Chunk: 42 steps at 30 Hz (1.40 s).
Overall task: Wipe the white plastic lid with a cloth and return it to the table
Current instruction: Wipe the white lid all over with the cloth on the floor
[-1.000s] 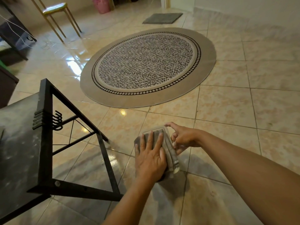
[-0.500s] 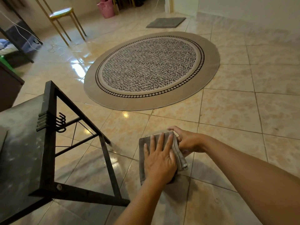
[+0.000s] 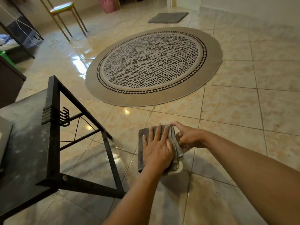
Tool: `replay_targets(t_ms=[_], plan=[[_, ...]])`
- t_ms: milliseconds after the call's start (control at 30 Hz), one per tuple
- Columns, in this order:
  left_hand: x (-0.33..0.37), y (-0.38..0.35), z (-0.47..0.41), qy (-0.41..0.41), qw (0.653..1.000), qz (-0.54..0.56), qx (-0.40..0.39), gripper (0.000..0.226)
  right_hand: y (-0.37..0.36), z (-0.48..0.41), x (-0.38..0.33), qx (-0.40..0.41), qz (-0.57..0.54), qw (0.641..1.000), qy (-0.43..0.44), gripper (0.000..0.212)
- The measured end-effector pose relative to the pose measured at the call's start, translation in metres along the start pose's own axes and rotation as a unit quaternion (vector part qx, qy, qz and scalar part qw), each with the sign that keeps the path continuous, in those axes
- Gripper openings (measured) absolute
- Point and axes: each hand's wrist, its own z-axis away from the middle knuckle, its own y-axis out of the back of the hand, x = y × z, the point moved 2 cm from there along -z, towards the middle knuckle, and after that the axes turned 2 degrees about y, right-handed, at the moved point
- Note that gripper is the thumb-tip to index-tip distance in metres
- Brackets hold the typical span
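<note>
Held out over the tiled floor, the white plastic lid is nearly hidden: the left hand presses a folded grey cloth on it, fingers spread flat, while the right hand pinches its edge. It looks light, stiff and slippery; rim grip seems best. No writing visible.

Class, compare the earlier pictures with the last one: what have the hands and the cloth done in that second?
Little changed. The left hand still presses flat on the grey cloth, and the right hand still pinches the cloth's edge. More cloth now shows left of the left hand. The white lid stays almost hidden. Nothing was let go.
</note>
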Motion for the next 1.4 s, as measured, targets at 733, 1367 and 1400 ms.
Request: replay_targets(t_ms=[733, 1367, 1400], plan=[[0.008, -0.007, 0.010, -0.021, 1.000, -0.010, -0.016, 0.058, -0.004, -0.001, -0.003, -0.013, 0.010, 1.000, -0.001, 0.094], [-0.021, -0.003, 0.043, 0.061, 0.997, 0.029, -0.024, 0.062, -0.010, -0.006, -0.006, -0.002, 0.001, 1.000, -0.022, 0.090], [-0.013, -0.009, 0.054, 0.053, 0.998, 0.029, -0.023, 0.061, -0.009, -0.006, -0.006, -0.004, 0.002, 1.000, -0.022, 0.090]])
